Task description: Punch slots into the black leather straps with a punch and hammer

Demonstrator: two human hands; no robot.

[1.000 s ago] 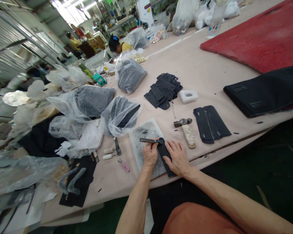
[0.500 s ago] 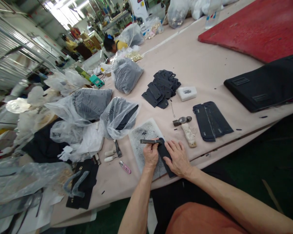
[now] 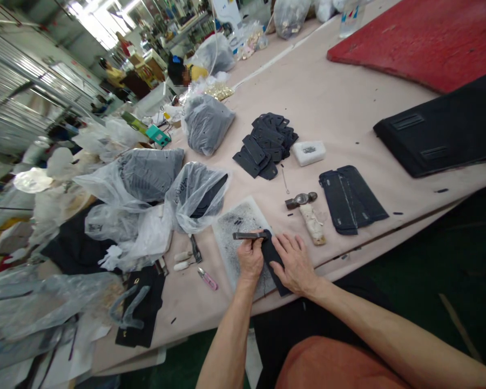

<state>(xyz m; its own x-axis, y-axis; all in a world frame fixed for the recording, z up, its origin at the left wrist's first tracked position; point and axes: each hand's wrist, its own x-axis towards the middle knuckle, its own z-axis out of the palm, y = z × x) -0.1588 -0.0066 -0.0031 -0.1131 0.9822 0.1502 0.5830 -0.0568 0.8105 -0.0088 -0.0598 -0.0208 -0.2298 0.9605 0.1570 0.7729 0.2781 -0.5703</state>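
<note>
My left hand [image 3: 250, 258] is closed round a thin metal punch tool [image 3: 245, 235] that lies level over a scuffed white cutting board [image 3: 237, 227]. The tool's end meets the top of a black leather piece [image 3: 272, 254] lying on that board. My right hand [image 3: 294, 261] lies flat with fingers spread on the black piece and presses it down. A hammer [image 3: 305, 209] with a wrapped handle rests just to the right of the board.
A pile of black cut pieces [image 3: 267, 143], a small white box [image 3: 309, 153] and two black flaps [image 3: 350, 197] lie further back. Plastic bags [image 3: 196, 194] crowd the left. Small tools [image 3: 186, 255] and pink clippers [image 3: 207, 279] lie left of the board. A person [image 3: 182, 73] sits far off.
The camera has drifted a little, shifting the scene up and left. Both hands keep the same hold on the tool and the black piece.
</note>
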